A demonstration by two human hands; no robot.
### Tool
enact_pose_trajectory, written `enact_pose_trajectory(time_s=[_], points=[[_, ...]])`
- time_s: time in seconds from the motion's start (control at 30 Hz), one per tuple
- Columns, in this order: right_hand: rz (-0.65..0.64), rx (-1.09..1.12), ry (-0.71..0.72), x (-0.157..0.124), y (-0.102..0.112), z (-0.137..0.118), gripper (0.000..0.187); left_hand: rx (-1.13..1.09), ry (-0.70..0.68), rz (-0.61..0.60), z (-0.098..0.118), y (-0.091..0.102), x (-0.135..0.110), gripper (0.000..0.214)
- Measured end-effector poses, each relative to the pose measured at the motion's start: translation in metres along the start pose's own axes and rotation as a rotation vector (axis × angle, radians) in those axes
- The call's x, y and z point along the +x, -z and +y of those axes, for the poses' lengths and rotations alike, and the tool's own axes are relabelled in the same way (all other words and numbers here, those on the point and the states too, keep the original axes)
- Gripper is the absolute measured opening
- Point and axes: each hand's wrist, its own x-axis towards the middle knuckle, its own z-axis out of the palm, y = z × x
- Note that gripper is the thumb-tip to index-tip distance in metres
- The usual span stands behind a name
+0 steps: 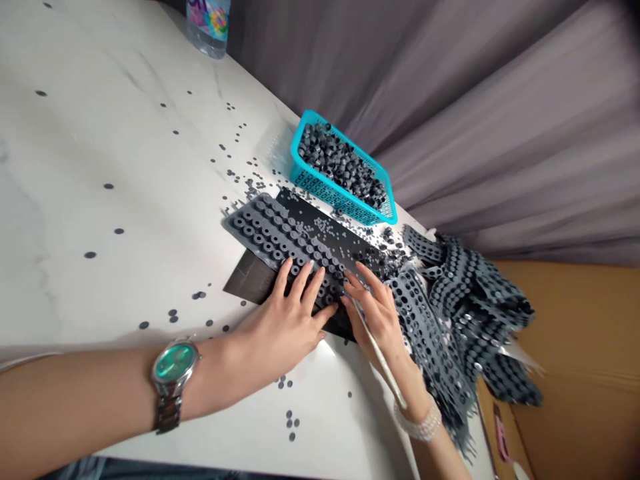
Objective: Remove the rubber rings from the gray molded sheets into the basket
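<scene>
A grey rubber sheet moulded with rows of small round parts lies on a black mat on the white marble table. My left hand, with a watch on its wrist, rests flat on the sheet's near end, fingers spread. My right hand is beside it, fingertips on the sheet, gripping a thin white stick that runs back along the wrist. A bead bracelet is on that wrist.
A turquoise basket full of grey round parts stands behind the sheet. A heap of punched-out grey sheets hangs over the table's right edge. Small dark discs litter the table. A water bottle stands at the far edge, and a cardboard box on the right.
</scene>
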Motion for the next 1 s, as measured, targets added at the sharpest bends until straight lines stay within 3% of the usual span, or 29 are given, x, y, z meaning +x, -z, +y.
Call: enact_pose_trajectory(time_s=[0.27,0.5,0.6,0.73,0.8,1.0], points=[[-0.014,-0.015,0.068,0.003,-0.002,0.003,0.020,0.015,-0.001,0.004,0.000,-0.001,-0.001,0.049],[-0.113,-0.070,0.111,0.008,-0.001,0.001,0.019,0.019,-0.007,0.012,0.000,-0.002,-0.001,0.049],[-0.087,-0.095,0.030,0.007,-0.003,0.010,0.018,0.016,-0.005,0.008,0.000,-0.001,-0.001,0.048],[0.113,-0.127,-0.265,0.000,-0.003,0.032,0.018,0.008,-0.003,0.005,0.000,-0.002,-0.001,0.050],[0.121,-0.097,-0.334,-0.004,-0.002,0.039,0.018,0.006,-0.004,0.008,0.000,-0.002,-0.001,0.051],[0.050,0.024,-0.191,0.003,-0.003,0.020,0.016,0.014,0.005,0.005,0.000,-0.002,-0.001,0.048]])
